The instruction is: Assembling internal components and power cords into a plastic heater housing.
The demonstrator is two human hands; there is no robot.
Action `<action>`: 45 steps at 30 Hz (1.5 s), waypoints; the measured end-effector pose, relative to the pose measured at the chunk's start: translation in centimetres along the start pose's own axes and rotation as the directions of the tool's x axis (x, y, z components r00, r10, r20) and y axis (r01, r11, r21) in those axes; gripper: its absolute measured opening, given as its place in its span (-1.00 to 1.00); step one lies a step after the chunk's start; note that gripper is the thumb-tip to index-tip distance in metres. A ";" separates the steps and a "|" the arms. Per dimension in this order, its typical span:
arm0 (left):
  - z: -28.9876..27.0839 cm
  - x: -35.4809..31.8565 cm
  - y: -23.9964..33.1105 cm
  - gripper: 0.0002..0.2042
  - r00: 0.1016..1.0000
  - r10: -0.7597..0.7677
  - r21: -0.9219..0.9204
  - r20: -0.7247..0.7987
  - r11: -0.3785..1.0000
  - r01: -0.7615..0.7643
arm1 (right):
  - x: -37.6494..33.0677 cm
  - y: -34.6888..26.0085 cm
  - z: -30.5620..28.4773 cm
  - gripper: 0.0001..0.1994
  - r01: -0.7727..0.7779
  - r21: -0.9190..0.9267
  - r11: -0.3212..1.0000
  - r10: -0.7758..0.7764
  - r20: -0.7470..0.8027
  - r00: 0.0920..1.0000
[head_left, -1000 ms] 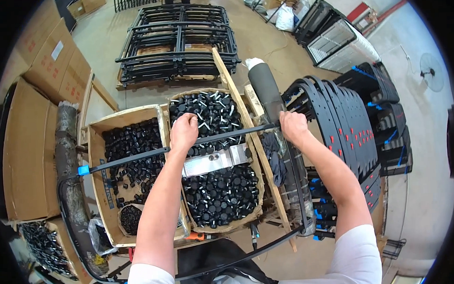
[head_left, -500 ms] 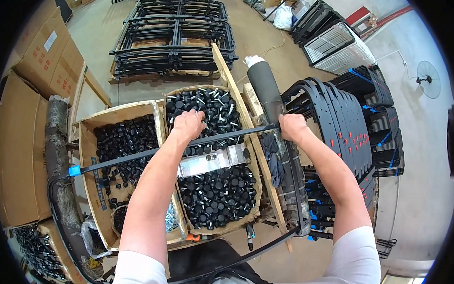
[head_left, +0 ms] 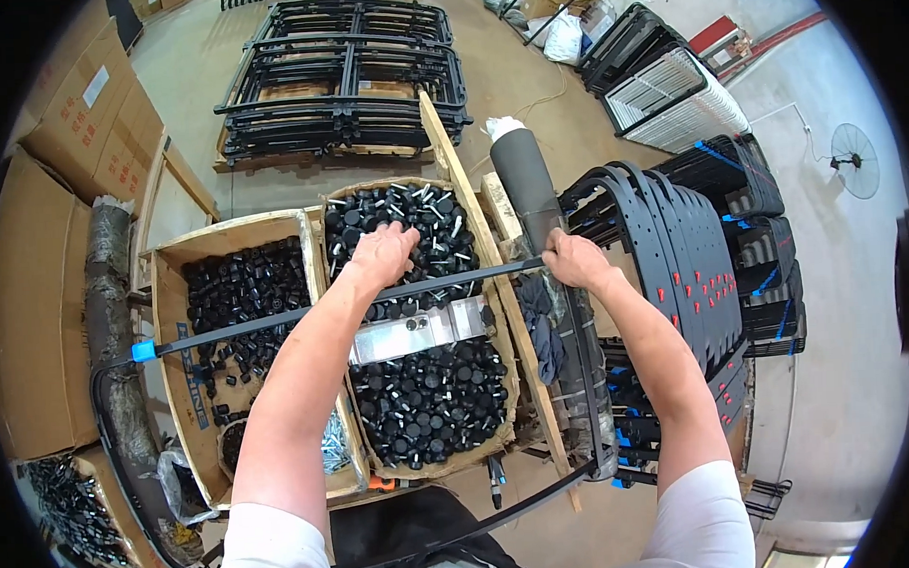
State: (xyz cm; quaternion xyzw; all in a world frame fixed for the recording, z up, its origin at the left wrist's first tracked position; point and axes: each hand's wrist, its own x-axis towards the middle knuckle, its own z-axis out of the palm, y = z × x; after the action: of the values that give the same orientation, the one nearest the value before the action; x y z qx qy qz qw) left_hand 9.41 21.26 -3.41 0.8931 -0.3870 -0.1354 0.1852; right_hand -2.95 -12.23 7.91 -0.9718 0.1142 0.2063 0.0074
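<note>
My left hand [head_left: 383, 254] reaches into the upper part of a box of black round knobs with threaded studs [head_left: 422, 210]. Its fingers bend down among the pieces, and their tips are hidden. My right hand [head_left: 577, 260] is closed on the corner of a black tubular metal frame [head_left: 236, 327], which lies across the boxes and comes round near my body. Blue tape [head_left: 143, 350] wraps the frame's far left corner. A clear plastic-like or metal plate [head_left: 416, 331] divides the knobs, with two small dark pieces on it.
To the left, a wooden-sided box [head_left: 165, 294] holds black caps and silver screws [head_left: 335, 443]. A padded roller [head_left: 526, 171] stands right of a wooden plank [head_left: 516, 322]. Black panels [head_left: 663, 247] lean at right. Stacked frames [head_left: 342, 78] lie on a pallet ahead; cartons [head_left: 35, 309] line the left.
My right hand has shifted slightly left at the frame's corner, its grip turned a little. My left hand stays over the knobs, its fingers reaching slightly farther right. The whole view has shifted a little.
</note>
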 end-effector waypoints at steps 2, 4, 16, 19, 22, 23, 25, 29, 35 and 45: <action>-0.3 0.1 -0.3 -0.66 0.998 0.065 0.001 0.023 0.998 -0.065 | 0.0 0.3 0.7 -0.53 -0.063 0.004 0.998 0.063 -0.060 0.996; -0.3 -0.3 -1.2 -0.69 0.988 0.142 0.021 0.061 0.989 -0.143 | -1.3 -1.5 0.0 -0.57 -0.093 0.000 0.996 0.092 -0.135 0.987; -2.2 -0.3 -3.1 -0.75 0.948 -0.230 -0.717 0.218 0.621 0.316 | -0.6 -1.3 1.0 -0.58 -0.119 0.047 0.992 0.123 -0.116 0.986; -2.1 -0.8 -3.0 -0.76 0.933 -0.280 -0.970 0.225 0.027 0.242 | -2.4 -2.0 0.2 -0.62 0.009 0.034 0.999 -0.002 -0.202 0.979; -2.0 -0.8 -3.1 -0.76 0.941 -0.221 -0.944 0.258 -0.267 0.196 | -0.6 -1.0 1.0 -0.60 -0.069 -0.014 0.997 0.067 -0.119 0.991; -1.9 -0.7 -3.2 -0.76 0.941 -0.178 -0.902 0.287 -0.381 0.203 | -0.4 -0.9 1.2 -0.61 -0.142 -0.029 0.989 0.138 -0.112 0.984; -1.8 -0.8 -3.1 -0.73 0.942 -0.147 -0.842 0.302 -0.504 0.192 | -1.2 -2.2 0.5 -0.63 -0.074 -0.003 0.997 0.073 -0.164 0.984; -2.8 1.0 -0.7 -0.80 0.938 -0.184 -0.925 0.295 -0.301 0.232 | -0.7 -0.5 1.4 -0.62 -0.075 -0.050 0.996 0.065 -0.178 0.982; -1.3 1.3 -1.0 -0.73 0.985 -0.158 -0.251 0.072 0.953 0.171 | 0.0 -0.4 1.8 -0.57 -0.029 -0.048 0.998 0.018 -0.221 0.975; -1.6 -1.9 -1.6 -0.63 0.992 -0.085 -0.162 0.097 0.982 0.100 | -0.2 0.2 2.7 -0.61 0.009 -0.013 1.000 -0.012 -0.258 0.966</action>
State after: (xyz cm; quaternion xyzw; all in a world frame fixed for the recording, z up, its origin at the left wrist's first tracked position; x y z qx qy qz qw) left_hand 9.83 24.04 -2.53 0.8845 -0.3404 -0.2154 0.2351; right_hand -4.28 -12.25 5.52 -0.9910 0.1076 0.0788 -0.0123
